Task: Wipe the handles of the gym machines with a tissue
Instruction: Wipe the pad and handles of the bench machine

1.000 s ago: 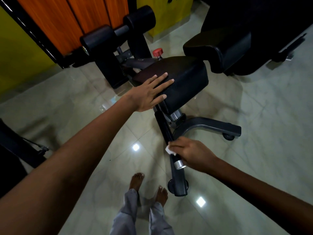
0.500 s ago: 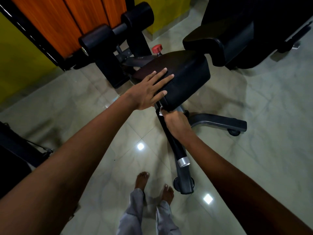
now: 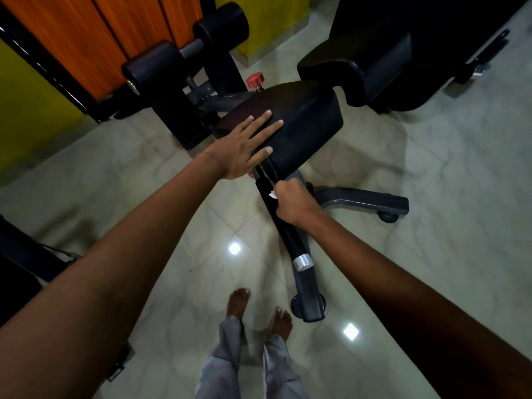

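Two hands, head view. Right hand (image 3: 293,201), a second ago near the silver collar (image 3: 302,262), has slid up the black handle bar (image 3: 290,240) to just below the seat pad (image 3: 302,122), so one stroke seems complete; its fingers curl round bar and white tissue (image 3: 272,194). Left hand (image 3: 244,148) rests flat on the pad, fingers spread.

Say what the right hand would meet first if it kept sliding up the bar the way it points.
Probably the underside of the black seat pad: the right hand, gripping the bar with the tissue, sits just below it.
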A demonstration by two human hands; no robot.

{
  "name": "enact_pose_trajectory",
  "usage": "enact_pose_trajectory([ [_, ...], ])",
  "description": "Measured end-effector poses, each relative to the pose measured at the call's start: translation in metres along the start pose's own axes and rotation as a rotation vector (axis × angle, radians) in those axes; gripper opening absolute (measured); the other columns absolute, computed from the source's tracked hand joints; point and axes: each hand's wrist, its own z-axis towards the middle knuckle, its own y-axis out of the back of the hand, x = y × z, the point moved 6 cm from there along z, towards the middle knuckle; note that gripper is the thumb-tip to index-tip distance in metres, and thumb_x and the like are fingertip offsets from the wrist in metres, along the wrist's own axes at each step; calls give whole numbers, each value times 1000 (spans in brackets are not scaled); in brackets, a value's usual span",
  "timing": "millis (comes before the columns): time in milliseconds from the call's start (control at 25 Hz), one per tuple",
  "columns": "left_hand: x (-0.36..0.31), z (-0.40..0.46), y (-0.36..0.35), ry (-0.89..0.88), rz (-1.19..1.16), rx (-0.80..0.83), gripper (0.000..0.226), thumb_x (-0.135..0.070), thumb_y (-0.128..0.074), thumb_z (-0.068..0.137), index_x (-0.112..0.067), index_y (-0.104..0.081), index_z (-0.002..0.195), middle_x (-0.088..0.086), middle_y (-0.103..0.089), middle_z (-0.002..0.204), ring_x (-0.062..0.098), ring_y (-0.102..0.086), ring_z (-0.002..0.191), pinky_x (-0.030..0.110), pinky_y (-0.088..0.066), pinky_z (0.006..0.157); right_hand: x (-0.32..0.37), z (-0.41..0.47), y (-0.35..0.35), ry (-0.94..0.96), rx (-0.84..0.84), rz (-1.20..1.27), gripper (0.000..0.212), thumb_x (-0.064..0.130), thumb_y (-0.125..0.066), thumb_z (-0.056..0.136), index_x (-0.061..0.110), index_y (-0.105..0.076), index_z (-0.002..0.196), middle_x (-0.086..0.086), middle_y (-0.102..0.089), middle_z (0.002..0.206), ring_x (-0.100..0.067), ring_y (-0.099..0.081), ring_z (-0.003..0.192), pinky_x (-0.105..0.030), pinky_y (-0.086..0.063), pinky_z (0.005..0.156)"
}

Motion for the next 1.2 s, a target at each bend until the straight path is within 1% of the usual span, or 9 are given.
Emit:
enact_pose_trajectory([
  [200,-6,-3,2,10,18,-10,57,-44,-21,102,-33,6,152,1,11,160,27,7,147,33,5,114,2,-9,7,-55,222,-39,21,0,-53,85,-3,-56,106,-22,-59,109,-33,-60,97,-29,-46,69],
  [360,-3,-2,0,16,11,3,57,-47,-20,102,-35,7,151,1,11,161,30,6,147,40,0,118,-15,-12,-10,-149,438,43,14,1,-60,83,-1,-57,96,-13,-63,89,-25,-65,75,-27,-51,57],
  [480,-2,-2,-2,24,5,3,57,-48,-19,101,-36,8,151,-1,12,160,30,6,147,42,-2,118,-31,-19,-34,-336,732,171,32,-9,-57,82,-12,-51,113,-26,-66,101,-32,-70,82,-41,-58,79],
  [560,-3,-2,-1,28,-2,1,57,-48,-19,101,-37,8,150,-2,12,160,30,6,147,44,-5,118,-38,-23,-44,-397,879,181,39,-11,-53,85,-15,-46,122,-29,-64,108,-34,-70,89,-41,-54,88],
  [640,-5,-4,2,35,-6,-2,57,-46,-20,102,-36,8,151,-2,12,160,30,5,147,44,-7,117,-35,-8,-32,-349,673,152,29,-2,-55,88,-14,-51,114,-22,-65,104,-32,-68,94,-32,-54,83],
  [760,-8,-5,5,36,7,-10,57,-44,-21,103,-35,7,151,-1,12,160,30,4,147,42,-13,116,-24,22,2,-168,-5,103,12,15,-60,89,5,-63,85,-18,-64,86,-34,-65,87,-32,-50,69],
  [840,-8,-5,4,33,14,-15,56,-44,-21,103,-34,7,151,0,11,160,29,4,147,41,-12,116,-12,26,-1,-140,-83,100,13,14,-60,89,6,-66,81,-16,-65,81,-32,-65,80,-32,-52,67],
  [1000,-6,-4,2,22,6,-15,56,-45,-21,103,-34,6,151,0,11,160,29,5,147,37,-3,115,8,17,-9,-75,-134,-56,16,11,-52,93,4,-65,99,-15,-68,90,-29,-66,86,-28,-46,68],
  [1200,-5,-4,0,21,-14,-19,57,-46,-21,102,-34,6,151,0,11,160,29,6,147,35,2,113,10,14,-3,-61,-166,17,16,13,-55,91,3,-66,96,-15,-68,91,-29,-66,86,-23,-36,62],
])
